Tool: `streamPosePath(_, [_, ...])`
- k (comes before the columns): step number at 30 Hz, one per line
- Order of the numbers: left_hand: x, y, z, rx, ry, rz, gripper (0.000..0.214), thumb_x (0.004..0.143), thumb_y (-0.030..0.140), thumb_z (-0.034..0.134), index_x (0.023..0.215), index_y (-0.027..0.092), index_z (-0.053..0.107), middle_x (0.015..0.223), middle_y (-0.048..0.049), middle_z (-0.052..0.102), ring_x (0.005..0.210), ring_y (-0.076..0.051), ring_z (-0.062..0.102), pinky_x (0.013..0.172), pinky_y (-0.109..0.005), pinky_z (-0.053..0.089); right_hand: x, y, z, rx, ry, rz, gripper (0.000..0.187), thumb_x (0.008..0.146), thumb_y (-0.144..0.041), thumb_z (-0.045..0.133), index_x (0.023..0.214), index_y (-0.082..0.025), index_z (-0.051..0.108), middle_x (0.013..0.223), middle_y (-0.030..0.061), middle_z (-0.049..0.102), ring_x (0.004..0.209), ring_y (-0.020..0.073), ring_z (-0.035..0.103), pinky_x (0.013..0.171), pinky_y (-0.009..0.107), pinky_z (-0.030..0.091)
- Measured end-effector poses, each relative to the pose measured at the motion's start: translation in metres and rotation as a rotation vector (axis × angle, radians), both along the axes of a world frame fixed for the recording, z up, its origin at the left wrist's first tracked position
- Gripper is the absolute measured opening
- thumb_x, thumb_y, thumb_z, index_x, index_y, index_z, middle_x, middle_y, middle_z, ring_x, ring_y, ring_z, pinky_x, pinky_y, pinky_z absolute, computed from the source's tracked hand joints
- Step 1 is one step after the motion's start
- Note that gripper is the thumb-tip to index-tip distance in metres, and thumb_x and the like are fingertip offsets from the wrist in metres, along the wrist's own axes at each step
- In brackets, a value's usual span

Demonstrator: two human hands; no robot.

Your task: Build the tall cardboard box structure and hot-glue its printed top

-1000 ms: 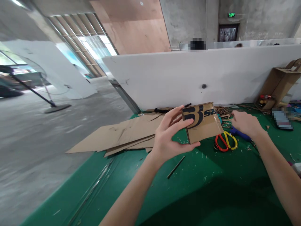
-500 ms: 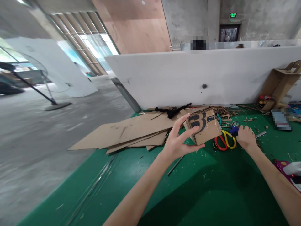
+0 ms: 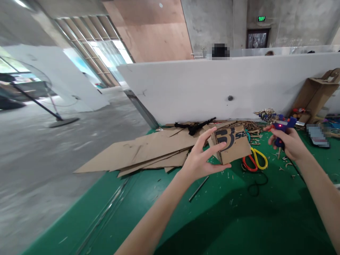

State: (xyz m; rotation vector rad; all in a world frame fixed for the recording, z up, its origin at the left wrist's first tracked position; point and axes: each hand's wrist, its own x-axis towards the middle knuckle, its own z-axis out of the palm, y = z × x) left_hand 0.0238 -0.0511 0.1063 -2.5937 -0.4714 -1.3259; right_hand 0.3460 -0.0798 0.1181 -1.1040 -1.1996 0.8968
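My left hand [image 3: 198, 157] grips a small cardboard box [image 3: 236, 145] with black printing, thumb below and fingers across its left end, above the green table [image 3: 170, 219]. To the right, my right hand [image 3: 290, 143] is wrapped round the handle of a blue glue gun [image 3: 281, 125], which is raised off the table. A red light glows on its body, and its nozzle end, pointing left, is clumped with pale scraps. Beneath the box's right edge lie scissors [image 3: 259, 159] with red and yellow handles; the box hides part of them.
Flat cardboard sheets [image 3: 148, 152] are stacked at the left, with a black cloth-like strip [image 3: 193, 126] on top. Cardboard scraps [image 3: 248, 124] lie along the white partition [image 3: 180, 88]. A dark rod [image 3: 198, 189] rests in front. A phone [image 3: 317, 135] and a tall cardboard piece [image 3: 309, 95] are at right.
My right hand has lifted the glue gun from beside the scissors, moving it up and right. A dark cord now shows below the scissors. The box in my left hand has tilted slightly.
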Motion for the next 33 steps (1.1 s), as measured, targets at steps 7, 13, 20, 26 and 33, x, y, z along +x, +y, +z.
streamPosePath(7, [-0.004,0.003,0.006,-0.024,-0.059,0.009,0.067,0.079,0.045,0.082,0.138,0.03,0.055,0.154,-0.0157,0.037,0.145,-0.036,0.042,0.109,-0.053,0.054,-0.015,-0.017,0.045,0.078,-0.191,0.213,0.021,0.085,-0.04,0.072,0.093,-0.021,0.07,0.085,0.0018,0.07,0.047,0.0075,0.047,0.046,0.026,0.043])
streamPosePath(13, [-0.004,0.004,0.004,-0.036,-0.067,-0.007,0.067,0.077,0.044,0.084,0.137,0.03,0.057,0.156,-0.0151,0.037,0.145,-0.038,0.043,0.11,-0.055,0.053,-0.046,-0.017,0.041,0.074,-0.402,0.312,0.024,0.088,-0.042,0.068,0.084,-0.018,0.067,0.058,-0.0035,0.052,0.051,0.0101,0.044,0.048,0.026,0.038])
streamPosePath(20, [-0.001,0.002,0.004,-0.072,-0.045,-0.004,0.068,0.074,0.044,0.086,0.136,0.031,0.059,0.158,-0.014,0.035,0.145,-0.039,0.042,0.111,-0.056,0.051,-0.055,-0.01,0.03,0.168,-0.477,0.374,0.024,0.094,-0.041,0.061,0.086,-0.019,0.065,0.067,-0.0024,0.052,0.057,0.0107,0.043,0.053,0.026,0.037])
streamPosePath(26, [0.0,0.001,0.004,-0.077,-0.03,-0.018,0.067,0.077,0.046,0.083,0.137,0.032,0.057,0.159,-0.0139,0.033,0.147,-0.039,0.04,0.113,-0.057,0.049,-0.059,-0.009,0.029,0.213,-0.61,0.323,0.025,0.095,-0.041,0.058,0.083,-0.02,0.067,0.068,-0.0006,0.056,0.063,0.0142,0.048,0.058,0.028,0.04])
streamPosePath(33, [0.001,0.003,0.002,-0.073,-0.043,-0.017,0.066,0.077,0.047,0.082,0.137,0.031,0.059,0.16,-0.0141,0.033,0.147,-0.04,0.039,0.113,-0.057,0.049,-0.063,-0.012,0.03,0.233,-0.64,0.253,0.02,0.093,-0.038,0.06,0.087,-0.021,0.07,0.074,0.0024,0.064,0.069,0.0181,0.056,0.061,0.029,0.044])
